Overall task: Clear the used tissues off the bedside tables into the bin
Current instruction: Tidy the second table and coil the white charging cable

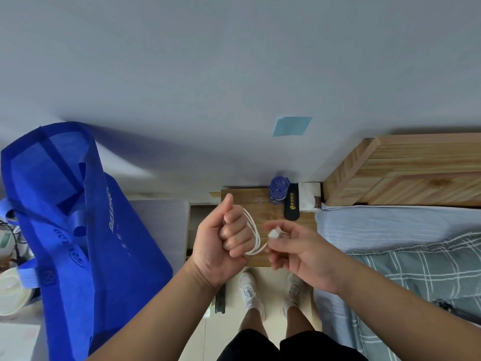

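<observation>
Left hand (223,243), fingers (235,231) curled round a coiled cable (256,237), and right hand (299,248), pinching its plug (273,234), hover over the bench (244,196), where no used tissue shows; tissues should be light, soft, pinchable anywhere.

We look down on a table (250,198) standing between a blue bag (78,230) at left and the bed (390,230) at right. A bottle (279,190), black case (291,204) and white box (309,196) crowd its back right corner; the back left lies bare. Our left hand (223,238) and right hand (294,248), joined by a cable (256,238), hang over the front.
</observation>
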A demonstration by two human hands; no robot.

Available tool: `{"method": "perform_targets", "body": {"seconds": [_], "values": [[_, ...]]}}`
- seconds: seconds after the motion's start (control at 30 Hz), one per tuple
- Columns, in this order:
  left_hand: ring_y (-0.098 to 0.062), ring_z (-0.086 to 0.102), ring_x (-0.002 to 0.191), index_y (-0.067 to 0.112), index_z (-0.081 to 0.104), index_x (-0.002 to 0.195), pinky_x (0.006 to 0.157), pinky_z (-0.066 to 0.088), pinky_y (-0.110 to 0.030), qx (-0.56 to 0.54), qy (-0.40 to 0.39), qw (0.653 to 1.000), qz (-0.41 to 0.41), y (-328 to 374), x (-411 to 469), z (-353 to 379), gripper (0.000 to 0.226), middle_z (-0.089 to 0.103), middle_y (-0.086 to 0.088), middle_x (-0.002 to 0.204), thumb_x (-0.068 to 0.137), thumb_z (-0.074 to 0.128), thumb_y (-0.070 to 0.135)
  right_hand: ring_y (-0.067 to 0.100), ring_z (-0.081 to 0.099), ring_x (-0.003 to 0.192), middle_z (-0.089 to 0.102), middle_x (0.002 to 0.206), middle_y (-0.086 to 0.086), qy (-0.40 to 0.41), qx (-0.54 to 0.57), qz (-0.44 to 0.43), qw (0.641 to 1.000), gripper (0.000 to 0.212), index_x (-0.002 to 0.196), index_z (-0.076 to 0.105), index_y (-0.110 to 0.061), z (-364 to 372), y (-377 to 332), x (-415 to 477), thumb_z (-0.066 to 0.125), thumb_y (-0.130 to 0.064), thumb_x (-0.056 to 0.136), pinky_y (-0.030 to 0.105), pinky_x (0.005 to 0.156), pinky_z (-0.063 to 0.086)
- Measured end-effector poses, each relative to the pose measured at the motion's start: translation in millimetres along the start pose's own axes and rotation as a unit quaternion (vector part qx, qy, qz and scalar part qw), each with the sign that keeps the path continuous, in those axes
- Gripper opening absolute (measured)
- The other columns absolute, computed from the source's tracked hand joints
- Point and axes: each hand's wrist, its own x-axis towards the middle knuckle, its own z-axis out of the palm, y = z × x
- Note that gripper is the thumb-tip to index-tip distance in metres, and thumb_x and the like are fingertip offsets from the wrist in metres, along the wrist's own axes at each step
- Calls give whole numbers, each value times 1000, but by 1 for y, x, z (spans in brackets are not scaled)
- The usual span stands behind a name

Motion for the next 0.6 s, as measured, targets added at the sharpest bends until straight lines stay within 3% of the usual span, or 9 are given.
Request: {"method": "perform_targets", "body": {"seconds": [0.13,0.27,0.37,0.5,0.6], "values": [[-10,20,35,15,55,59,34,17,-19,-2,-53,998,-21,-7,3,8,39,25,8,44,98,62,21,16,70,71,75,89,10,-11,114,18,993,29,117,76,-4,14,5,2,76,-9,88,26,60,58],[-11,24,34,13,56,61,33,24,-20,25,-73,996,-46,-1,4,8,39,28,6,43,99,58,18,17,73,80,76,98,12,12,102,6,995,24,114,79,-4,21,8,-1,67,-12,94,28,66,60],[-10,38,32,16,53,62,35,38,-19,141,-16,989,-39,1,4,4,40,41,5,41,101,51,22,18,72,89,76,108,15,35,53,-18,998,27,118,78,-7,19,10,-3,60,-19,101,30,75,59],[-19,54,46,20,45,60,57,53,-30,291,88,952,-37,2,2,-3,43,56,-5,52,98,55,36,17,67,93,76,104,7,30,-51,-67,996,31,121,77,-14,22,16,-4,67,-33,99,31,85,54],[-24,66,65,13,60,64,74,58,-36,382,93,919,-27,2,0,0,51,70,-14,70,104,49,42,20,74,101,79,108,9,70,-6,-83,994,31,122,77,-11,19,23,1,74,-26,95,35,98,56]]}}
